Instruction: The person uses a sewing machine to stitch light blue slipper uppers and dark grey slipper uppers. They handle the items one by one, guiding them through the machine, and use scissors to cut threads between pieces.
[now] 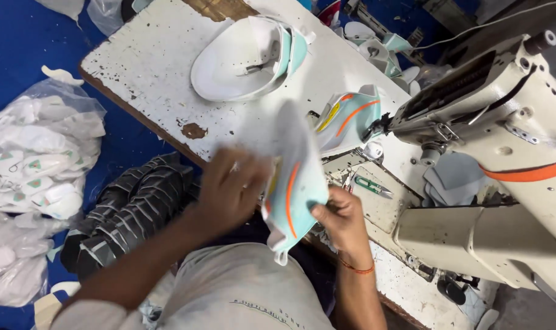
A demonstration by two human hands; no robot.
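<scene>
Now | both hands point(290, 201) hold shoe upper point(293, 183) | bag point(39, 153): white pieces

A worn white table point(162, 67) with chipped paint carries a cream sewing machine point(492, 183) at its right side. Left of the machine lies a stack of white and mint shoe pieces point(247, 58). Just beside the machine's needle end rests a mint piece with orange stripes point(350, 119), and green snips point(373, 187) lie below that.
</scene>
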